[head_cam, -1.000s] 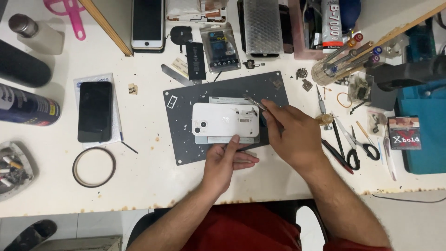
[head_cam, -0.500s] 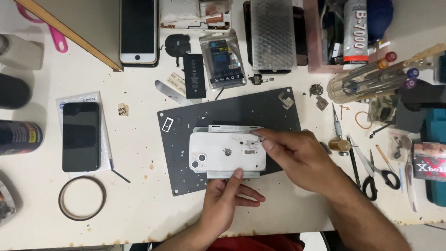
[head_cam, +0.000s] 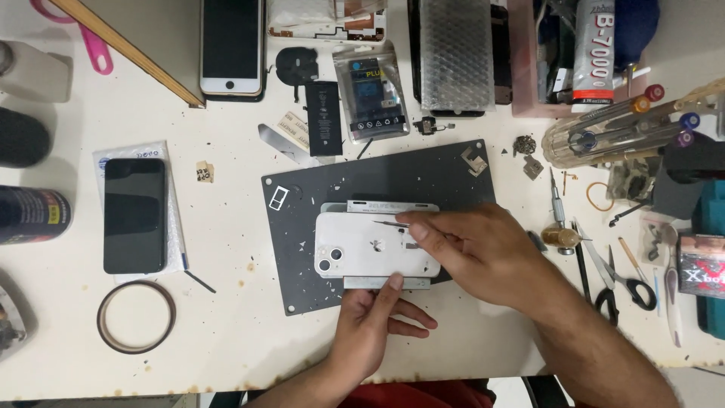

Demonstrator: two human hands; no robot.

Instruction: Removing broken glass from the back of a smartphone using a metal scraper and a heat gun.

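Phone housing point(head_cam: 370, 245), white with its dual camera at the left end, lies back-up on a grey metal holder at the centre of the frame, long axis running left to right across a dark work mat point(head_cam: 317, 189). Both hands come in from the lower edge, so the housing sits just above them. The right hand point(head_cam: 483, 253) is the nearer: it lies over the housing's right end, fingers closed on thin tweezers point(head_cam: 393, 224) whose tip points left over the upper part of the back. The left hand point(head_cam: 374, 321) is below, fingers loosely curled and gripping nothing, one fingertip pressed to the lower edge of the housing and holder.

The mat rests on a pale, stained bench point(head_cam: 226, 332) flecked with debris. At left lie a black phone point(head_cam: 134, 215) on a pouch and a roll of tape point(head_cam: 136, 316); at upper left, a white-fronted phone point(head_cam: 231, 47). A black battery point(head_cam: 323, 118) and a bagged part point(head_cam: 371, 92) sit above the mat. Scissors point(head_cam: 623, 279) and a small screwdriver point(head_cam: 557, 219) lie at right, below a clear tube of drivers point(head_cam: 612, 132).
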